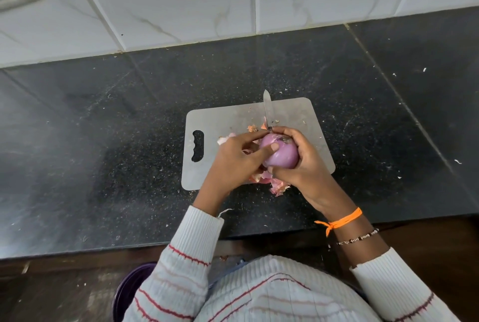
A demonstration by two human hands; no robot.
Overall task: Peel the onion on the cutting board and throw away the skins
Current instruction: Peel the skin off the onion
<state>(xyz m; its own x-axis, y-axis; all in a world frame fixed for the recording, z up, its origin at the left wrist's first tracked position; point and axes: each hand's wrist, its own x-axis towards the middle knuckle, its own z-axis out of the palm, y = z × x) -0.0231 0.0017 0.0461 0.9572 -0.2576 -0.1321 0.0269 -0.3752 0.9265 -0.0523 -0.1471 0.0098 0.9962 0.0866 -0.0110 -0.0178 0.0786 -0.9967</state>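
2 hands cup purple onion above grey cutting board: right hand curls round it (knife blade juts from same grip), left hand holds it, thumb pressing. Skins litter board's near edge.

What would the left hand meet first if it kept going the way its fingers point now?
The onion. The left hand points rightward with its thumb already against the onion's purple side, and the right hand cups it from the far side. Beyond that, depth is hard to judge.
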